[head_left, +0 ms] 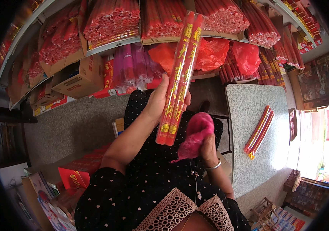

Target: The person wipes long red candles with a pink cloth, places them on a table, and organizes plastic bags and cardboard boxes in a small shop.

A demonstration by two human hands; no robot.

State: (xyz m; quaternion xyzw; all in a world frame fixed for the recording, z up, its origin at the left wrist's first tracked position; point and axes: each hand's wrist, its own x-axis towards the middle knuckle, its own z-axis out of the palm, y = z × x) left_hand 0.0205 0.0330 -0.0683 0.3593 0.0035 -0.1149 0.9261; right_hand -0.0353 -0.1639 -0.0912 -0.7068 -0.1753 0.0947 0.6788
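Note:
My left hand [160, 101] is closed around a pair of long red candles [178, 83] with gold characters, in a clear plastic wrapper. They stand tilted in front of me, their tops towards the shelf. My right hand [208, 148] grips a bunched pink cloth [196, 135], just right of the candles' lower end and apart from them. Another wrapped bundle of red candles [259, 131] lies on the speckled table [239, 101] to the right.
Ahead, shelves [115, 44] hold many wrapped red candles [112, 20], with red plastic bags [213, 55] and purple packs [129, 63] beneath. A cardboard box [80, 78] stands at the left. Red boxes [73, 176] are at the lower left, a wooden stool [264, 213] at the lower right.

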